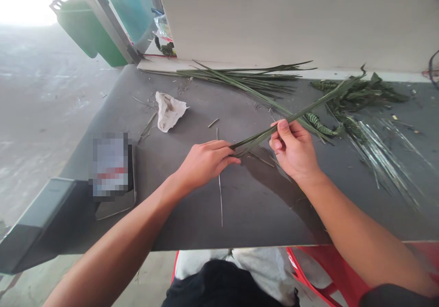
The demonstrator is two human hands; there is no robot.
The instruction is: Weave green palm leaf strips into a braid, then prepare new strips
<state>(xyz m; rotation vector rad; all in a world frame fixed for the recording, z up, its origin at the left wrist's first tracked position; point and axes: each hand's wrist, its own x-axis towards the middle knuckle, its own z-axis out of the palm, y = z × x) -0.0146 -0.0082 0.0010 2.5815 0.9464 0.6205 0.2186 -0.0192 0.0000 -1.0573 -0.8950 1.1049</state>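
Between my two hands, a long green leaf strip (308, 107) slants up to the right above the grey table. My right hand (291, 144) pinches it near the middle, thumb on top. At its lower left end, my left hand (211, 160) has its fingers closed around the strip; the fingertips are partly hidden. A thin wire (220, 197) lies on the table beneath my left hand. Just beyond it is a short cut stem (213, 123). More long green leaves (240, 79) are piled along the back of the table.
Braided green leaf pieces (370, 92) lie at the back right, beside a bundle of thin wires (387, 160). A crumpled white paper (168, 110) rests at the left. Near the left edge is a phone-like device (116, 208), partly blurred out. A wall (291, 18) closes off the back.
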